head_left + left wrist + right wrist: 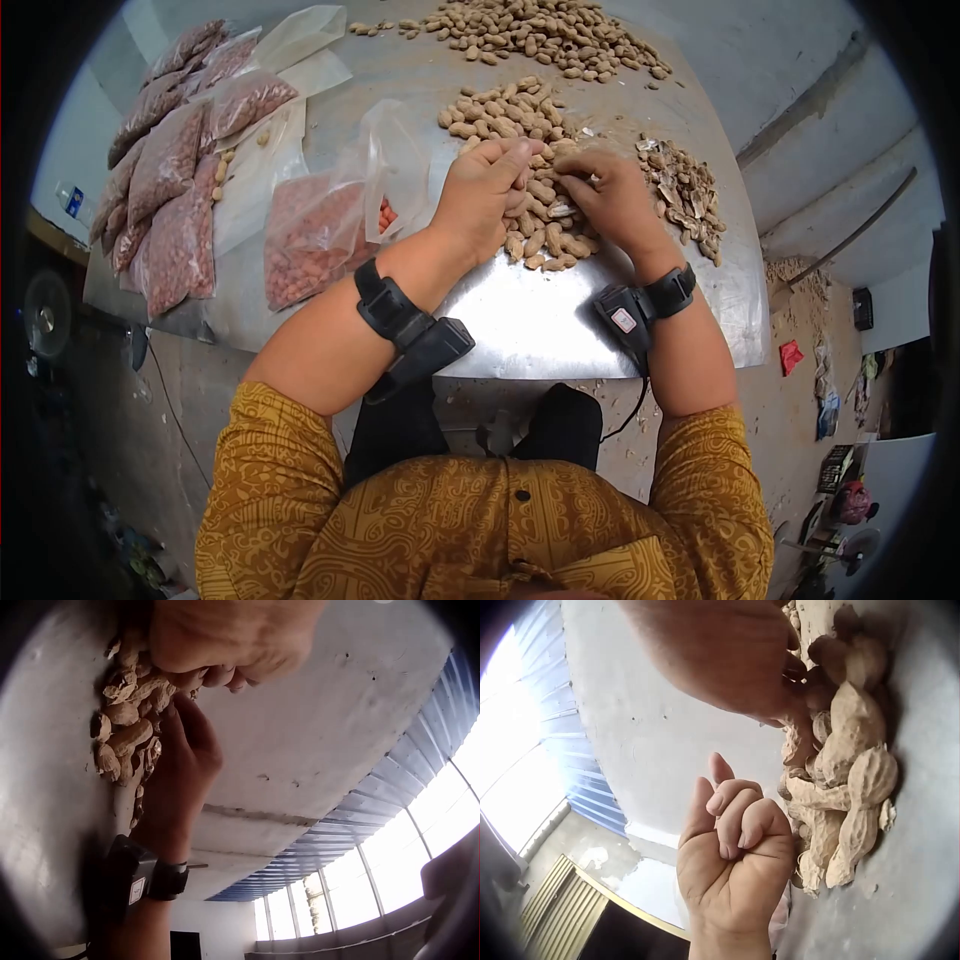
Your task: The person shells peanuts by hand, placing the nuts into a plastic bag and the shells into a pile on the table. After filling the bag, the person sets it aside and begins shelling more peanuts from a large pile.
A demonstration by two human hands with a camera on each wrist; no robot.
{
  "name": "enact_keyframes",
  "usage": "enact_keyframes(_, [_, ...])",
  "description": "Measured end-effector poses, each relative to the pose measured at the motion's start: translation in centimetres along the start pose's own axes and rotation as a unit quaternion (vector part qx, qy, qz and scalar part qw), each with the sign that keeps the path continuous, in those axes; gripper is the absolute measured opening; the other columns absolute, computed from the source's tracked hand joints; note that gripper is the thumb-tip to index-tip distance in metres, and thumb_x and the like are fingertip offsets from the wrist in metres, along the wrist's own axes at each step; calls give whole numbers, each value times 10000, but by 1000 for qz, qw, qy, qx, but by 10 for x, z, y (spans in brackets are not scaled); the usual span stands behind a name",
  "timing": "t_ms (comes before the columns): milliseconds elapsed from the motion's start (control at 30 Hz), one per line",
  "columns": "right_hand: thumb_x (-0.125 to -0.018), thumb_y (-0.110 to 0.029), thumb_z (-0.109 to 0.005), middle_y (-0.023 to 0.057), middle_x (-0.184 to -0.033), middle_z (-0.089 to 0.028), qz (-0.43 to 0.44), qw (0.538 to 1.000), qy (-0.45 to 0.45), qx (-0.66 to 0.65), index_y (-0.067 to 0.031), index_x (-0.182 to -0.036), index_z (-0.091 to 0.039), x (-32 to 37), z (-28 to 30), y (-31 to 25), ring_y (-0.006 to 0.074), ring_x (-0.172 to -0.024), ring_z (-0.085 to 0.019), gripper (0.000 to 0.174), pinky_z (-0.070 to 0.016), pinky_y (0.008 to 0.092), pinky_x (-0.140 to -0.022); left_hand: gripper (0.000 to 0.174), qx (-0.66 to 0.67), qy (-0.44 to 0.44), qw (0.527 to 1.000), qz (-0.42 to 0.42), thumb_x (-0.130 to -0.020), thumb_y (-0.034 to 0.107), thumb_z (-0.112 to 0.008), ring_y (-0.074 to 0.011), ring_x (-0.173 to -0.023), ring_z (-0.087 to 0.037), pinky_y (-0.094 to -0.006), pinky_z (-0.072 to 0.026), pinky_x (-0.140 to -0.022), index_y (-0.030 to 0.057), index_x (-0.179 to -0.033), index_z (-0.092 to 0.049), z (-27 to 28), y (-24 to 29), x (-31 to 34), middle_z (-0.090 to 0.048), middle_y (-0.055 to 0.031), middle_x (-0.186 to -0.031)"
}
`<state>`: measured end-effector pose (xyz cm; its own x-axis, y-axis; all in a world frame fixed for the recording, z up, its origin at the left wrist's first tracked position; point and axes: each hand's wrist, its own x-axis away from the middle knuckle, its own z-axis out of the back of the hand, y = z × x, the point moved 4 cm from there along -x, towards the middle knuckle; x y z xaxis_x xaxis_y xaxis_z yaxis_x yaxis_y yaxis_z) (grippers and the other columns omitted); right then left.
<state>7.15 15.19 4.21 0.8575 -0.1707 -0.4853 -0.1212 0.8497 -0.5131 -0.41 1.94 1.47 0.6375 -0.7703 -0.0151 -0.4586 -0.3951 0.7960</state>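
Note:
A pile of unshelled peanuts (505, 110) lies on the metal table in front of the person. The left hand (482, 190) is over its left edge, with several fingers curled toward the palm. In the right wrist view nothing shows in the left hand (735, 855). Bent at the pile's right side, the right hand (610, 190) has its thumb and fingers down among the peanuts (855, 780). I cannot tell whether it pinches one. A split pale shell (562, 211) lies between the hands. From the left wrist, the right hand (169, 780) reaches in beside the peanuts (127, 739).
Broken shells (685, 195) are heaped to the right. A larger peanut heap (545, 35) spreads at the back. An open clear bag (315, 240) of reddish kernels lies left of the left forearm. Filled bags (170, 170) are stacked farther left. The metal table's (540, 330) near edge is before the person.

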Motion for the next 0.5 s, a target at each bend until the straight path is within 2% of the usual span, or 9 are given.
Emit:
enact_keyframes(133, [-715, -9, -613, 87, -837, -628, 17, 994, 63, -86, -35, -849, -646, 2, 11, -6, 213, -766, -606, 140, -475, 280, -702, 294, -44, 31, 998, -18, -893, 194, -533, -39, -490, -322, -182, -265, -450, -28, -1085, -532, -1, 1, 0, -450, 21, -671])
enact_keyframes(233, [-718, 13, -611, 57, -839, -631, 13, 978, 66, -200, -22, -855, -641, 3, 17, -8, 145, -773, -598, 145, -470, 244, -706, 291, -99, 31, 994, -20, -887, 196, -546, -34, -508, -342, -174, -273, -454, -19, -1083, -552, -7, 6, 5, -464, 15, -693])
enact_keyframes(333, [-733, 2, -627, 30, -842, -629, -4, 959, 61, -278, -18, -870, -634, 6, 16, -7, 110, -782, -587, 139, -473, 230, -712, 278, -150, -1, 988, -36, -874, 186, -565, -33, -521, -359, -170, -290, -462, -7, -1074, -570, -14, 5, 7, -464, 17, -708])
enact_keyframes(433, [-746, -17, -653, 24, -857, -630, -43, 923, 66, -377, -19, -889, -637, 7, 13, -9, 104, -791, -586, 144, -479, 229, -718, 265, -134, -8, 990, -32, -864, 157, -577, -35, -536, -365, -165, -304, -475, -5, -1073, -574, -13, 3, 7, -508, 8, -755])
enact_keyframes(500, [-754, -40, -665, 30, -860, -630, -96, 881, 57, -460, -14, -906, -635, 7, 4, -7, 102, -789, -586, 158, -480, 222, -719, 257, -118, -24, 992, -34, -856, 130, -581, -39, -577, -422, -163, -345, -504, -6, -1074, -574, -12, 4, 7, -549, -10, -811])
